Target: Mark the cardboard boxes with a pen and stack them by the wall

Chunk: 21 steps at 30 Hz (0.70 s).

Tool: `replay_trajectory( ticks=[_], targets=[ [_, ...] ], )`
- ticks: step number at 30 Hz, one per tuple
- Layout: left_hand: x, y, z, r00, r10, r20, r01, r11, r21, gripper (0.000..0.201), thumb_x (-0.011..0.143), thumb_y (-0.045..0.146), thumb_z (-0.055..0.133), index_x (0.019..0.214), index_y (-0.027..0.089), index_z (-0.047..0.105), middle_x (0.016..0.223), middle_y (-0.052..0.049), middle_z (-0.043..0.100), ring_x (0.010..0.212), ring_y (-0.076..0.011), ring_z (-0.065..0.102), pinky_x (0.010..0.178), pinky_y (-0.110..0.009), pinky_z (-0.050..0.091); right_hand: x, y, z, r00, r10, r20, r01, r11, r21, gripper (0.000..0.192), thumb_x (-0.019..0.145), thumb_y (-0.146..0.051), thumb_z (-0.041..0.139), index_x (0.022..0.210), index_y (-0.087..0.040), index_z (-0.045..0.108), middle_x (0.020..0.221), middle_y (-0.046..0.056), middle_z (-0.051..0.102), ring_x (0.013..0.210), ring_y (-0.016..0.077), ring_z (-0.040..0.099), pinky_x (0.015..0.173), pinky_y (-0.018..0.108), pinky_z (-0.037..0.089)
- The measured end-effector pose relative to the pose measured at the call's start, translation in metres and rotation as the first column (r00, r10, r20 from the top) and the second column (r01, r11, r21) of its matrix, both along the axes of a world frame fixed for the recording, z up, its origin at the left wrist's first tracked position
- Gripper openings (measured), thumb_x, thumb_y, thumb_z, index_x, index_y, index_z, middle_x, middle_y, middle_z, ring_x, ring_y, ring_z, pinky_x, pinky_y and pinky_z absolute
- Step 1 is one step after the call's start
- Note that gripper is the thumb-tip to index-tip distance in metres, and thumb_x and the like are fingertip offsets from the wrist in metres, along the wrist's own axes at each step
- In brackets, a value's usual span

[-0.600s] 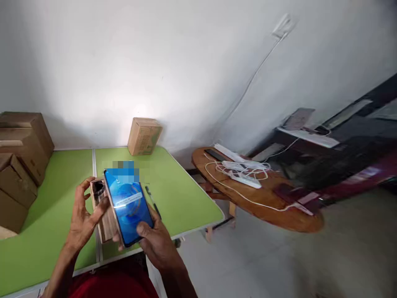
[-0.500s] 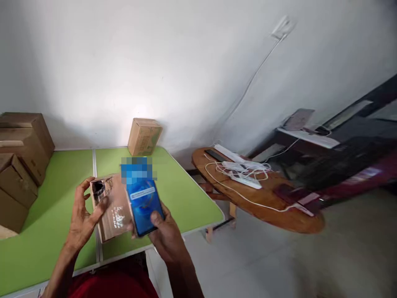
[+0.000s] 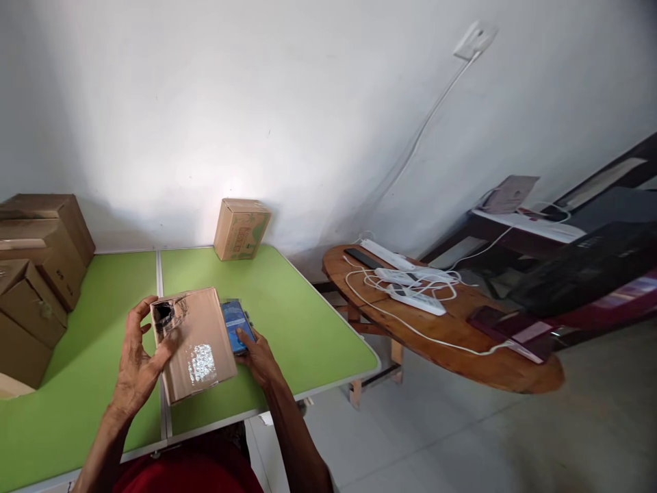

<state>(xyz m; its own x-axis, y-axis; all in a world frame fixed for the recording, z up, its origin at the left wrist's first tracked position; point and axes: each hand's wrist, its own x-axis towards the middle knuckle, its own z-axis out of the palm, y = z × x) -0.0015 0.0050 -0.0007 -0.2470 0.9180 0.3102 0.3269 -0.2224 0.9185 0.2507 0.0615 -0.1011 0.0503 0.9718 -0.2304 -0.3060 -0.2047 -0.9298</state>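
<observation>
My left hand (image 3: 136, 363) is closed on the left side of a cardboard box (image 3: 205, 325), thumb on its face. This box has a dark hole near its upper left corner and a shiny silvery patch lower down. Beside its right edge, my right hand (image 3: 259, 359) grips a smartphone (image 3: 235, 322) with a lit blue screen, thumb on the glass. The box covers part of the phone's left side. Both things are held above the green table (image 3: 308, 335).
Several cardboard boxes (image 3: 41, 267) stand at the table's left. A small printed carton (image 3: 241, 229) stands by the wall. To the right, a wooden oval table (image 3: 436, 356) carries white power strips (image 3: 415, 299) with tangled cables. A wall socket (image 3: 475, 41) feeds a hanging cord.
My right hand has moved the phone away from in front of the box to beyond its right edge. The box's whole face now shows. My left hand keeps its hold.
</observation>
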Motion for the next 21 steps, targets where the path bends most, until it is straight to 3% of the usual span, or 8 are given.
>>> replay_trajectory(
  ticks=[4,8,14,19,21],
  targets=[
    [0.001,0.001,-0.001,1.000,-0.006,0.001,0.006,1.000,0.012,0.085,0.083,0.082,0.078,0.146,0.029,0.060,0.155,-0.016,0.065,0.150,-0.0431,0.058,0.125,-0.073,0.046,-0.002,0.002,-0.011,0.991,0.005,0.131,-0.002,1.000,-0.020,0.080,0.062,-0.084,0.087,0.108,-0.021,0.071,0.100,0.012,0.084,0.079,0.0272,0.080,0.064,0.038,0.066],
    [0.004,-0.001,-0.007,0.998,-0.045,0.038,0.044,0.998,0.033,0.081,0.086,0.076,0.080,0.150,0.031,0.058,0.159,-0.015,0.062,0.152,-0.0411,0.057,0.128,-0.072,0.042,0.007,0.002,-0.012,0.927,0.002,0.374,0.008,1.000,-0.024,0.063,0.073,-0.079,0.074,0.099,-0.023,0.071,0.103,0.016,0.085,0.087,0.0318,0.080,0.066,0.038,0.063],
    [0.009,-0.008,-0.015,0.991,-0.101,0.085,0.099,0.995,0.024,0.083,0.088,0.071,0.079,0.156,0.031,0.054,0.164,-0.017,0.054,0.154,-0.0420,0.051,0.124,-0.068,0.047,0.018,-0.007,-0.007,0.684,0.068,0.727,-0.065,0.997,-0.032,0.033,0.083,-0.057,0.064,0.085,-0.024,0.072,0.092,0.018,0.083,0.095,0.0365,0.080,0.083,0.042,0.058],
    [0.010,-0.014,-0.011,0.995,-0.078,0.065,0.077,0.997,0.025,0.079,0.090,0.066,0.080,0.155,0.029,0.057,0.160,-0.017,0.058,0.154,-0.0414,0.052,0.126,-0.066,0.046,0.027,-0.011,-0.002,0.490,0.081,0.868,-0.104,0.994,-0.035,0.044,0.085,-0.059,0.060,0.097,-0.021,0.079,0.106,0.023,0.083,0.102,0.0386,0.081,0.085,0.044,0.059],
    [0.010,-0.017,-0.010,0.995,-0.080,0.064,0.079,0.997,0.028,0.078,0.090,0.065,0.080,0.155,0.029,0.056,0.161,-0.016,0.057,0.154,-0.0414,0.052,0.126,-0.066,0.046,0.026,-0.014,0.001,0.469,0.073,0.880,-0.131,0.991,-0.012,0.051,0.088,-0.066,0.055,0.094,-0.021,0.079,0.107,0.022,0.084,0.099,0.0374,0.081,0.085,0.043,0.061]
  ],
)
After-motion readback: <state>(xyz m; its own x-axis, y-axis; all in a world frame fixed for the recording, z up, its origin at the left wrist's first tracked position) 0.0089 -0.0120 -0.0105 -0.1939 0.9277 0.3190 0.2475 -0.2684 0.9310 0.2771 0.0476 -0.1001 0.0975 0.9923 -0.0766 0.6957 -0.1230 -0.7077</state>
